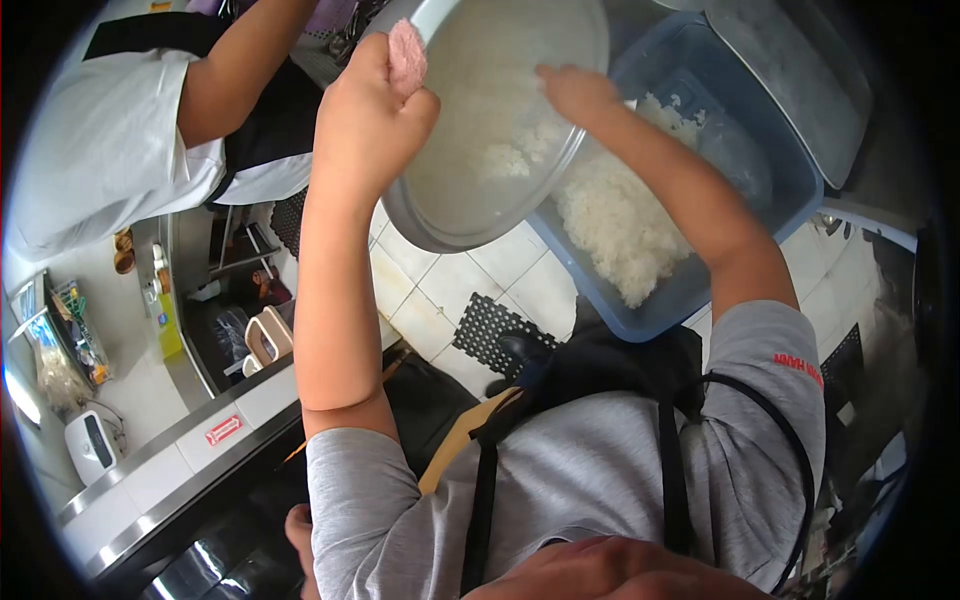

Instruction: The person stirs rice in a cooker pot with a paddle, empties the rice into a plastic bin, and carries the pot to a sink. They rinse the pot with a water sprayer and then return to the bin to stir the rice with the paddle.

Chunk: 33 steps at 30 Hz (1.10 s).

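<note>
A white tiled floor (520, 270) fills the middle of the view, with black perforated mats (488, 330) lying on it. Along the left runs a steel bench (190, 440) carrying small appliances and packets. At the far left stands another person in a white shirt (110, 150) and dark apron, one bare arm reaching toward the far side.

Right of centre sits a blue plastic tub (790, 170) holding a heap of cooked white rice (615, 230) piled against its near left wall. A grey tray (800, 80) lies just beyond the tub at the far right.

Tilted over the tub's left edge is a round metal rice pot (440, 215), its mouth turned toward the tub. A clump of rice (515, 150) clings inside, on the lower part of the pot wall.

The left hand (370, 110) has its grip clenched on the pot's far left rim, with a pink cloth (407, 55) pinched between fingers and rim. The right hand (575, 92) reaches inside the pot, fingers spread flat on the inner wall just above the clinging rice; its grip is released, grasping nothing.

The person wears a grey shirt (590, 470) under black apron straps (672, 470).
</note>
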Tool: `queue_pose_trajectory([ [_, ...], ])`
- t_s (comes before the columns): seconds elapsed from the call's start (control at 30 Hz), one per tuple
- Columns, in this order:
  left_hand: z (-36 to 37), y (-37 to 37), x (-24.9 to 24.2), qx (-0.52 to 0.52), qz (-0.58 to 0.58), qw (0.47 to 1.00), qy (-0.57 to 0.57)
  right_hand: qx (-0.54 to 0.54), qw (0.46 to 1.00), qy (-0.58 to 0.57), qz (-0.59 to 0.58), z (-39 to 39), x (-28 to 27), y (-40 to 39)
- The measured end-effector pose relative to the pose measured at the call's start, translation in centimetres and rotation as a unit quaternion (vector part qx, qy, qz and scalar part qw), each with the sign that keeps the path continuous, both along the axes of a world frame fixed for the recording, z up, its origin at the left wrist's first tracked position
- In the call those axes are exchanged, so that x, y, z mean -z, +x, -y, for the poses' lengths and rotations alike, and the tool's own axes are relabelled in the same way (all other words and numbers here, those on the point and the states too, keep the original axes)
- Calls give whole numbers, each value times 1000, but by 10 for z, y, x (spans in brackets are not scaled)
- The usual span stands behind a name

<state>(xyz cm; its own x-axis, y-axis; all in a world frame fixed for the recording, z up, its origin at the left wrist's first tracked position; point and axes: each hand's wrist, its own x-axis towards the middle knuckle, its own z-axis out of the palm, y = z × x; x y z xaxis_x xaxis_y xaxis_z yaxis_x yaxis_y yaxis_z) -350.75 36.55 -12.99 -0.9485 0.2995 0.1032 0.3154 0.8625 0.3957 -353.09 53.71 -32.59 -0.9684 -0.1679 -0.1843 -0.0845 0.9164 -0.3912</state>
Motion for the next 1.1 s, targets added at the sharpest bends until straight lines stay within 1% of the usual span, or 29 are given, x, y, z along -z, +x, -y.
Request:
queue_pose_trajectory([
  [0.03,0,0,1,0,-2,1000,2,54,998,-21,-32,-4,-8,-8],
  [0.13,-3,-1,3,10,-34,999,15,139,989,-2,-50,-7,-2,-33],
  [0.17,-4,-3,3,15,-48,999,20,139,989,-1,-44,-5,3,-35],
  [0.23,-3,-7,0,-1,-27,999,28,140,990,3,-31,3,21,-32],
  [0.27,-2,-9,-1,-8,-15,999,34,122,992,4,-16,7,28,-27],
  [0.33,-5,-9,1,-4,-29,999,35,90,996,9,12,11,43,-14],
  [0.4,-9,-8,3,-6,-41,999,32,7,1000,-1,10,15,78,-2],
  [0.47,-10,-7,5,-14,-49,998,22,16,997,-47,51,33,73,25],
  [0.53,-11,-7,5,-20,-55,998,21,-38,994,-70,75,49,77,34],
  [0.6,-11,-4,7,-19,-61,998,20,-69,987,-96,110,60,71,37],
  [0.73,-14,2,10,-9,-74,997,33,-135,974,-114,146,58,67,35],
  [0.83,-15,5,10,-7,-79,997,24,-227,965,-92,93,45,58,40],
  [0.93,-12,5,8,-15,-77,997,-2,-317,942,26,110,20,27,50],
  [1.0,-8,5,9,-17,-75,997,-14,-371,921,93,78,-9,26,49],
  [1.07,-5,2,10,-11,-74,997,-15,-272,947,162,49,-30,-1,29],
  [1.1,-4,1,10,-10,-74,997,-14,-215,967,135,-34,-39,-15,13],
])
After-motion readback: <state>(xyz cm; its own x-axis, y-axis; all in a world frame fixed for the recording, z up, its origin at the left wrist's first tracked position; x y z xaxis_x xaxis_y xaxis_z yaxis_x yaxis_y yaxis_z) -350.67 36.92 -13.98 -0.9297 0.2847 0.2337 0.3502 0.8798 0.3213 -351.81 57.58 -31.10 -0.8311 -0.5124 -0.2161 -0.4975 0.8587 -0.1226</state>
